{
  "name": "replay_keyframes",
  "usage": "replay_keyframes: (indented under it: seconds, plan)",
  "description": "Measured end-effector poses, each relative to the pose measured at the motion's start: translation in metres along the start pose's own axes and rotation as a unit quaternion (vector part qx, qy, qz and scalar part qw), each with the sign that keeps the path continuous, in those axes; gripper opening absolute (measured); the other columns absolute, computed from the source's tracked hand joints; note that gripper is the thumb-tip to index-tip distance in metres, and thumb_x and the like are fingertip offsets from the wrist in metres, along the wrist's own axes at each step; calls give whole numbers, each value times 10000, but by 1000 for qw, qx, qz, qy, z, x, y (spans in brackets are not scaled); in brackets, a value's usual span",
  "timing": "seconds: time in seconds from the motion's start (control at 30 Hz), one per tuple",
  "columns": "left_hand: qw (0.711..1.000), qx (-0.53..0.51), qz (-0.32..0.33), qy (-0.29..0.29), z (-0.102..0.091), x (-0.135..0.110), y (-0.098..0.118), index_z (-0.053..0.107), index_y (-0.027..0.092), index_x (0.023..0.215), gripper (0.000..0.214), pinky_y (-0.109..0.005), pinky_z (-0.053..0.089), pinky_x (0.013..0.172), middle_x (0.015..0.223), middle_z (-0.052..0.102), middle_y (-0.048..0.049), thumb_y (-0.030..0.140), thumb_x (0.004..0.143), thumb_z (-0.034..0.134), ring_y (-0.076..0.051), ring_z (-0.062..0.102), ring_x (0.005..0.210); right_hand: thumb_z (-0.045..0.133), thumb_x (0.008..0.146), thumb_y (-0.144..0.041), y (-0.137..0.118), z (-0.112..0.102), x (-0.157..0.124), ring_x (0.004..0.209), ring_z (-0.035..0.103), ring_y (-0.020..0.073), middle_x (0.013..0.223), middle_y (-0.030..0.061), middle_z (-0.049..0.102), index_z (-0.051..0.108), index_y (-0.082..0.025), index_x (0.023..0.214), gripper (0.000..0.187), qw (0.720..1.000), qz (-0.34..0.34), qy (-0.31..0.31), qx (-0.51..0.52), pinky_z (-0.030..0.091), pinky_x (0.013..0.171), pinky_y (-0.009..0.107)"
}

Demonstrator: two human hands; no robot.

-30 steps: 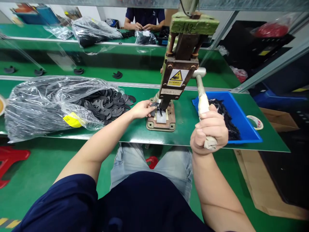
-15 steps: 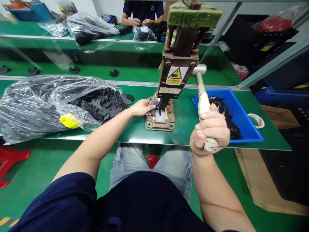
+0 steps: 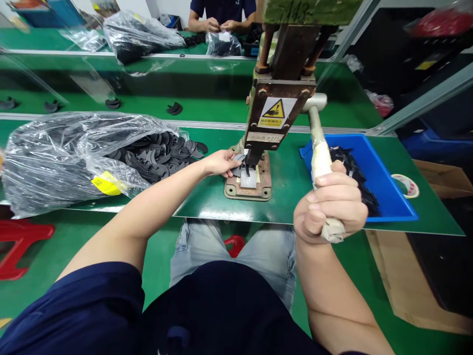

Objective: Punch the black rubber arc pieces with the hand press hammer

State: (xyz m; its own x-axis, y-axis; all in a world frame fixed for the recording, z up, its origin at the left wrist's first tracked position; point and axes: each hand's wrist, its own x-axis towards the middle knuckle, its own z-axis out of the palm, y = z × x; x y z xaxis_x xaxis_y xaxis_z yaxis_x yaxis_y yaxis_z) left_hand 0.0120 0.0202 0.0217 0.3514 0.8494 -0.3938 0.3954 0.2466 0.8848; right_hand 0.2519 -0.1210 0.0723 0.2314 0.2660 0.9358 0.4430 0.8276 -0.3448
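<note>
My left hand point(image 3: 221, 163) pinches a dark grey curved flat piece point(image 3: 238, 165) at the foot of a hand press point(image 3: 276, 111). The piece lies under the press's ram, over a small light metal plate point(image 3: 248, 178) on the rusty base. My right hand point(image 3: 330, 203) is wrapped round the taped lever handle point(image 3: 320, 143) of the press, on its right side. Left of the press, many similar curved pieces point(image 3: 158, 155) spill from a clear plastic bag point(image 3: 55, 158). Whether the ram touches the piece is hard to tell.
A blue tray point(image 3: 397, 199) of black pieces stands on the right, with a tape roll point(image 3: 405, 186) beside it. Several curved pieces lie along the green strip behind point(image 3: 173, 108). Across the bench a person's hands point(image 3: 221, 24) work near a bagged bundle point(image 3: 223, 45).
The view has shifted slightly, so the press and tray appear a little larger and further right. Both hands keep their grips; the lever stands at nearly the same angle.
</note>
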Motion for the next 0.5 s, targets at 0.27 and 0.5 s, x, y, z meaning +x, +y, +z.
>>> replay_keyframes:
  seconds: [0.27,0.5]
  plan:
    - [993,-69,-89,-23,2,3,0,572,195,880,336,-207,565,536,618,704,-24,362,917,862,-163,746,556,712,905,-515,3,2,-3,810,685,159,632,-52,506,499,-257,697,393,1000,-7,6,6,599,1122,543]
    - [992,-109,-65,9,11,-7,-4,541,203,890,297,-161,537,506,598,696,-8,330,983,793,-127,720,521,765,871,-465,2,21,90,1044,752,155,1096,-32,738,721,-278,1265,438,989,-81,15,122,618,1048,444]
